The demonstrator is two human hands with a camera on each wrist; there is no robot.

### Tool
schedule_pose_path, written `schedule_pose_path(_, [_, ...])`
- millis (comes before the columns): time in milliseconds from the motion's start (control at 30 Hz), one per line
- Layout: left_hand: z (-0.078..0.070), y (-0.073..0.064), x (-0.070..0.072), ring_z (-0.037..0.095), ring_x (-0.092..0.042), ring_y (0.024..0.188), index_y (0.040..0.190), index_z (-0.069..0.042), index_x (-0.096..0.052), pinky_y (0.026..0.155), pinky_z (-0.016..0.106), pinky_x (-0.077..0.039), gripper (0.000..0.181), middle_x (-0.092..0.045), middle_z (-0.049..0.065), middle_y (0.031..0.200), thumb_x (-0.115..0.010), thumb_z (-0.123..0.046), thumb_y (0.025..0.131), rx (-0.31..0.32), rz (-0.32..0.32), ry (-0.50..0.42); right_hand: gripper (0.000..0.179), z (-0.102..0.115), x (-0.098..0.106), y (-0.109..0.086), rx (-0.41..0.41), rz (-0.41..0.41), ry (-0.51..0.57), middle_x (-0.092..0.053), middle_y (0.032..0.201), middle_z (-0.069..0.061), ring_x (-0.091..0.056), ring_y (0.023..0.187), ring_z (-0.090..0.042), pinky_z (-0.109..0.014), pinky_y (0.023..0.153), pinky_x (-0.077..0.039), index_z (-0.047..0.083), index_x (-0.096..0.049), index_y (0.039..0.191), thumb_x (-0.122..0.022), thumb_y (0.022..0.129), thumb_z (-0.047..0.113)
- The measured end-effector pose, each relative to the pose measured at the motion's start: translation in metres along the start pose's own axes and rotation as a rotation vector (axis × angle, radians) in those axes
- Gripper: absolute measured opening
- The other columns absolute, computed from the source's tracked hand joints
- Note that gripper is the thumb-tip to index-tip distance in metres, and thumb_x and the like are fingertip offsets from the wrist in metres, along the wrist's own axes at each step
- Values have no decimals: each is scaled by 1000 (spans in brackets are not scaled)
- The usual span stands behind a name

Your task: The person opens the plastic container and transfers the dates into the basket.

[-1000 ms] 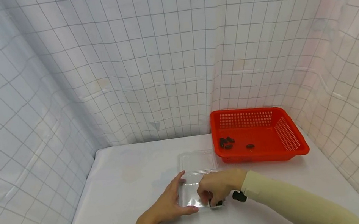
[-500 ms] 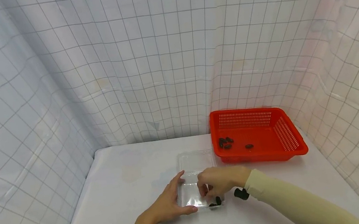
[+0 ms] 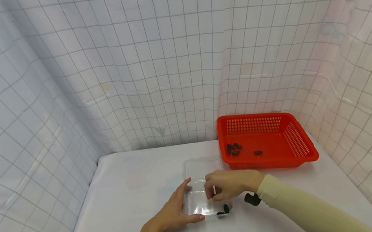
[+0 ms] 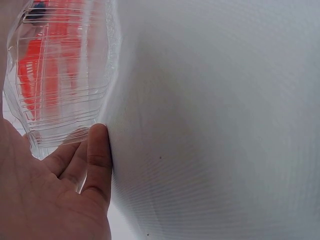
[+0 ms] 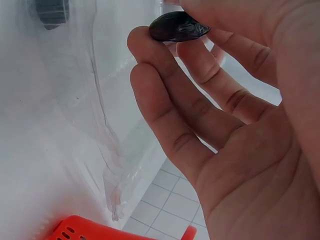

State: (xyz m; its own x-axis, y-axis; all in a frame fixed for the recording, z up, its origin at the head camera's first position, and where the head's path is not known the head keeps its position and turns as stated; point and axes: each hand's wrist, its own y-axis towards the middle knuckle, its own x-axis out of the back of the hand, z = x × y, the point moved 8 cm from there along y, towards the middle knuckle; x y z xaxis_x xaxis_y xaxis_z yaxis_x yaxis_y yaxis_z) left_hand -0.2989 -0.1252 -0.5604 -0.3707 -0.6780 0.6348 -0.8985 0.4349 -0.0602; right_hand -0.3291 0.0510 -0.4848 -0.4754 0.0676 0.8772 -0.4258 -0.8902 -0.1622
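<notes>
A clear plastic box [image 3: 198, 205] lies unfolded on the table, its lid [image 3: 203, 166] spread flat toward the back. My left hand [image 3: 172, 213] spans the box's left side; its extended fingers touch the wall, also seen in the left wrist view. Over the box, my right hand [image 3: 229, 183] pinches a small, glossy black oval piece [image 5: 177, 27] with a pointed end between thumb and fingertips. Similar dark pieces [image 3: 226, 208] lie in the box's near right corner. Whether more lie under the right hand is hidden.
A red slotted basket [image 3: 285, 161] stands at the back right, near the lid. Several dark oval pieces [image 3: 235, 152] lie in its left part, one apart [image 3: 258, 152]. White gridded curtains [image 3: 166, 75] enclose the white table [image 3: 138, 182] at back and sides.
My right hand has risen and drawn back from the near right corner of the box, uncovering the dark pieces there. The left hand stays in place.
</notes>
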Motion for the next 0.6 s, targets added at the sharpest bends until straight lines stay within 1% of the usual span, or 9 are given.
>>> schedule_pose_path(167, [-1, -1, 0, 34, -57, 153, 188, -21, -18, 117, 57, -57, 135, -50, 16, 177, -101, -60, 88, 5, 1, -2, 12, -3, 5, -6, -14, -13, 41, -74, 109, 6, -72, 95, 4, -17, 94, -62, 12, -85, 117, -85, 106, 9])
schedule_pose_path(333, [-2, -1, -1, 35, -56, 154, 187, -21, -19, 118, 59, -56, 134, -51, 16, 176, -100, -59, 88, 1, -1, 0, 16, -9, 12, -14, -50, -34, 74, -73, 111, 9, -71, 99, 4, -19, 97, -63, 13, -85, 120, -85, 105, 7])
schedule_pose_path(600, [-2, 1, 0, 33, -57, 152, 187, -19, -20, 117, 56, -57, 134, -53, 16, 174, -100, -58, 87, -13, -10, -1, 19, -13, 23, -25, -54, -76, 52, -76, 112, 8, -71, 99, 4, -23, 98, -65, 16, -86, 122, -84, 105, 7])
